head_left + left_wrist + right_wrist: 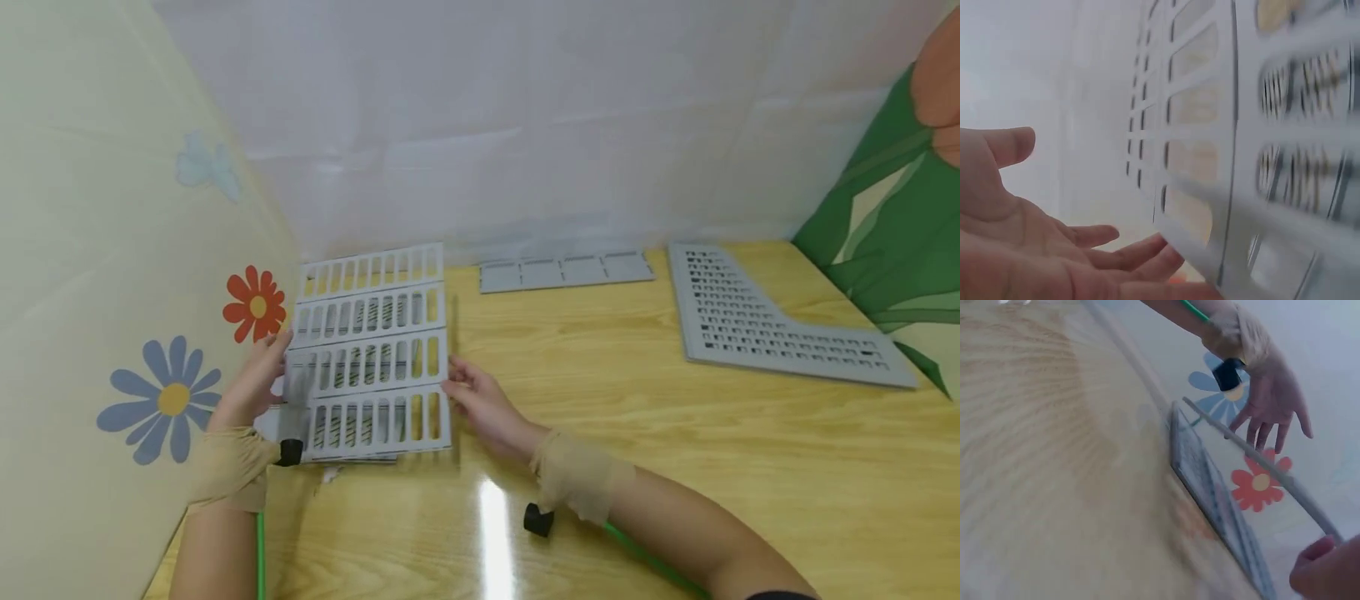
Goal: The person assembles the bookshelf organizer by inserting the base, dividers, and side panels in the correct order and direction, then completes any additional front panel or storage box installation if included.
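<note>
The slotted sheet looks light but stiff; edges hold best. The right hand pinches one; the left hand has spread fingers.

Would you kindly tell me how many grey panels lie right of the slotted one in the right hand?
2: right of the slotted panel, a narrow panel by the back wall, and a perforated L-shaped panel further right on the table. Others beneath would be hidden.

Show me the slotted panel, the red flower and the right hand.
Slotted panel (371, 338), head view: strip between slot rows.
Red flower (257, 307), head view: yellow centre.
Right hand (490, 407), head view: middle of the hand.
</note>
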`<control>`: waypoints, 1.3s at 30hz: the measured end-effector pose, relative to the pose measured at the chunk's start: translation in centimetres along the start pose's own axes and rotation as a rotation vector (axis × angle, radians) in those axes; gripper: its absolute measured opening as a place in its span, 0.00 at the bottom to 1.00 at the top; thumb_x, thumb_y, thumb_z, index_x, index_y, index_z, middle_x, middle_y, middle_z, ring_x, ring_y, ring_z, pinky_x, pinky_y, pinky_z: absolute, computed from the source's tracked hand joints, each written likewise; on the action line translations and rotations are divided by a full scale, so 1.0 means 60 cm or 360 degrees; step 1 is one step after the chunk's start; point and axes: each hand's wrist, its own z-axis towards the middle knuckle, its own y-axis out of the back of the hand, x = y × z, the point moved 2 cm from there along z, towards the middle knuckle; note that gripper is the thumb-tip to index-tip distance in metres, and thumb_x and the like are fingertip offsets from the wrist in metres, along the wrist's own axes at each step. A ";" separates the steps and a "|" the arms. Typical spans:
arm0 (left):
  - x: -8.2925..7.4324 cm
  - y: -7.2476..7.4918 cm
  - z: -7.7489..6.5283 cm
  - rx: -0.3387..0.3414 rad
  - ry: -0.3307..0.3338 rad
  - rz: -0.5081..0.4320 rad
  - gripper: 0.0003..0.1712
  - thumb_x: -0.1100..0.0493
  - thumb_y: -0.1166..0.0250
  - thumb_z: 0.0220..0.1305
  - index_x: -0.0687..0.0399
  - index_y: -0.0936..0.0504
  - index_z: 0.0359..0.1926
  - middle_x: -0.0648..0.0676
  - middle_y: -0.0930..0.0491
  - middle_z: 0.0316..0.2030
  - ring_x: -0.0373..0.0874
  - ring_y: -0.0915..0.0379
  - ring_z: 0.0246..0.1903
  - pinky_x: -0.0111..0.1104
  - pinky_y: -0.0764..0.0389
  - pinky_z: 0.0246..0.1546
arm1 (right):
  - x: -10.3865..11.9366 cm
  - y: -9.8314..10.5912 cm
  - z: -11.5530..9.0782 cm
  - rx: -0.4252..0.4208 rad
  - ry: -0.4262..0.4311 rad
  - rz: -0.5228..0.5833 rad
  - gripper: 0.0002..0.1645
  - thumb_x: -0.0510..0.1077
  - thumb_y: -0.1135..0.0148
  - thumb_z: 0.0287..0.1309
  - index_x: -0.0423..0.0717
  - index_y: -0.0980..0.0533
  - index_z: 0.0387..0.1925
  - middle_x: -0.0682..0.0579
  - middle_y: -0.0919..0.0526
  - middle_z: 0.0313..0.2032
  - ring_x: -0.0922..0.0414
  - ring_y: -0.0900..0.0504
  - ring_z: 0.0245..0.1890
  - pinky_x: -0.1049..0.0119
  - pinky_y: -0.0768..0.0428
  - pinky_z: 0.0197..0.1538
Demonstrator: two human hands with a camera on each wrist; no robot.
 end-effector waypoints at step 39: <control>0.050 -0.291 -0.150 0.0674 -0.0519 0.0882 0.41 0.35 0.52 0.68 0.59 0.41 0.70 0.73 0.50 0.68 0.71 0.58 0.66 0.66 0.50 0.59 | 0.079 0.230 -0.232 0.0068 -0.0327 -0.2380 0.40 0.63 0.31 0.47 0.38 0.26 0.53 0.59 0.22 0.23 0.64 0.27 0.19 0.65 0.28 0.22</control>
